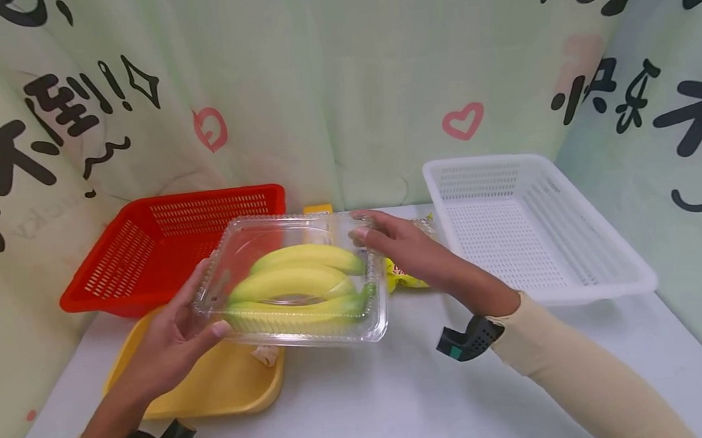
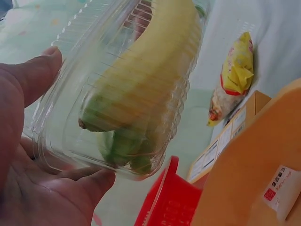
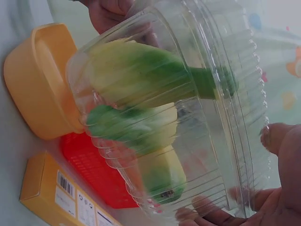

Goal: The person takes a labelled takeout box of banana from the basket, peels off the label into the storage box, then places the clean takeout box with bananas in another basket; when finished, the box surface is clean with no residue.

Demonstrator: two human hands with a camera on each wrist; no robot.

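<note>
Hands [image 1: 178,347] half-curled around opposite ends of a clear container [image 1: 379,307] of bananas [image 1: 291,285]

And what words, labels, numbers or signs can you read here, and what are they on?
"不": left side of the curtain.
"快乐": right side of the curtain.
"不": far right of the curtain.
Other curtain writing: cut off or unclear.
Yellow packet: lettering too blurred.
Cardboard box: barcode, print too small.
White sachet: red lettering too blurred.
Clear container: none seen.
</note>
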